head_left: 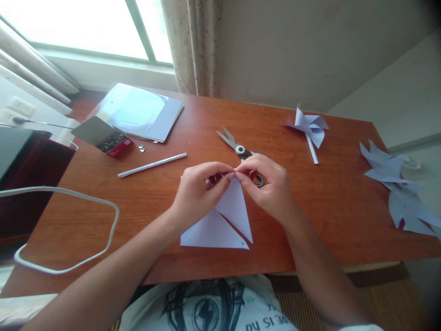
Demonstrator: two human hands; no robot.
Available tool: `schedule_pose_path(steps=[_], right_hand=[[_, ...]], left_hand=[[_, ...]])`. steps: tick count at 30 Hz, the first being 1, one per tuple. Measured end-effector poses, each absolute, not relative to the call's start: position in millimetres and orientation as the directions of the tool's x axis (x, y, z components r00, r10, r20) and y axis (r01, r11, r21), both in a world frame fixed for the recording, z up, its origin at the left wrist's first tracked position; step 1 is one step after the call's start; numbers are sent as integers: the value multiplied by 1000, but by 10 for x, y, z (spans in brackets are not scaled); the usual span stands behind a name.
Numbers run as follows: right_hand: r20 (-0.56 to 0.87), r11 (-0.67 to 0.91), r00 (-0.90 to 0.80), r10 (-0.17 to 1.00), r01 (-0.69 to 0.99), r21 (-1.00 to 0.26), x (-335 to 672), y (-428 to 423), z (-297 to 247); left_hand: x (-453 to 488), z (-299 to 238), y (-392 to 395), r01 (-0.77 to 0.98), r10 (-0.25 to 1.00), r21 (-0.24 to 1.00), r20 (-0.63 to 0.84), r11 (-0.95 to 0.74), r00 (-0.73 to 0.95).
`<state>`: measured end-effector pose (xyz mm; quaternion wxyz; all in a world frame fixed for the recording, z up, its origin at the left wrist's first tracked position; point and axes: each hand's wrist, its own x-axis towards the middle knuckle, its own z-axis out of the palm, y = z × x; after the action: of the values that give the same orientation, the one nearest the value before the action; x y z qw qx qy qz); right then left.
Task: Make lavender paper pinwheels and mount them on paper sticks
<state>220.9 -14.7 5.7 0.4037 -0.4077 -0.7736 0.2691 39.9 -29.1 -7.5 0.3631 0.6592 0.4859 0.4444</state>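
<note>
A white paper sheet (210,232) with a diagonal slit lies at the table's near edge, a small dark hole close to its lower right corner. My left hand (203,186) pinches the paper's far corner between thumb and forefinger. Right beside it, my right hand (267,186) pinches the same corner, the fingertips of both hands almost touching. Whether something small sits between the fingertips cannot be made out. Open-bladed scissors (240,149) lie just beyond, their handles partly hidden behind my right hand. To the left rests a rolled white paper stick (151,165).
A finished paper pinwheel (310,126) lies at the back right, and cut paper pieces (389,165) at the right edge. Back left are an opened small box (103,138), shiny pins (141,148) and a stack of paper (138,110). A white cable (115,220) loops at left.
</note>
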Motion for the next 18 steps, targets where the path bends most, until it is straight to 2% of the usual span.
schedule_pose_path(steps=[10, 14, 18], right_hand=[[337, 433, -302, 892, 354, -829, 2194, -175, 40], [368, 465, -288, 884, 450, -763, 2181, -203, 14], [437, 503, -256, 862, 532, -681, 2159, -206, -18]], left_hand=[[392, -80, -291, 274, 962, 923, 244, -270, 123], [390, -80, -285, 269, 965, 926, 249, -264, 88], [386, -83, -281, 337, 952, 890, 297, -306, 80]])
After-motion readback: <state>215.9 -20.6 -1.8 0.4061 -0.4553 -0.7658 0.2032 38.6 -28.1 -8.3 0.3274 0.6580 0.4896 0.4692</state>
